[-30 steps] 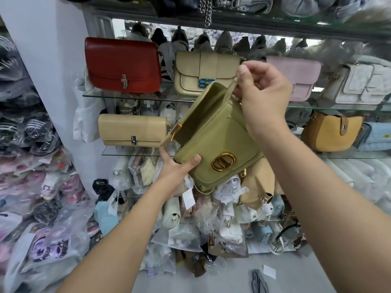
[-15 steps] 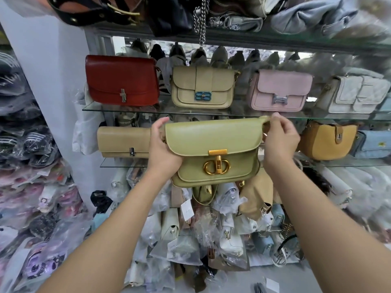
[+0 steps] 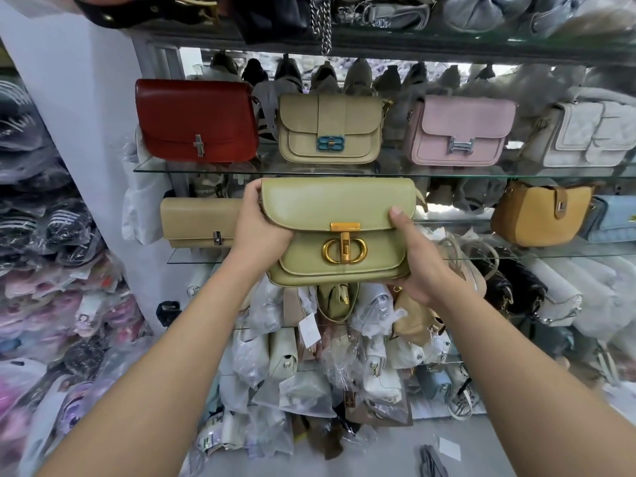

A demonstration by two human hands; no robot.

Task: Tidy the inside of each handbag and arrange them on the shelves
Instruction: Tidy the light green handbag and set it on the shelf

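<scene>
Olive handbag [image 3: 339,232]: likely light, stiff-sided, smooth, slightly slippery. Left hand [image 3: 261,228] clamped round left end; right hand [image 3: 418,266] clamped under right corner, thumb on flap. End grips suit it.

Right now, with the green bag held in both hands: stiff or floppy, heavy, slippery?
Probably stiff: the green bag shows a boxy outline though the left hand and right hand hold only its ends. Likely light, as neither hand supports its middle. Its smooth flap looks slick, so it may slide on the glass shelf.
</scene>
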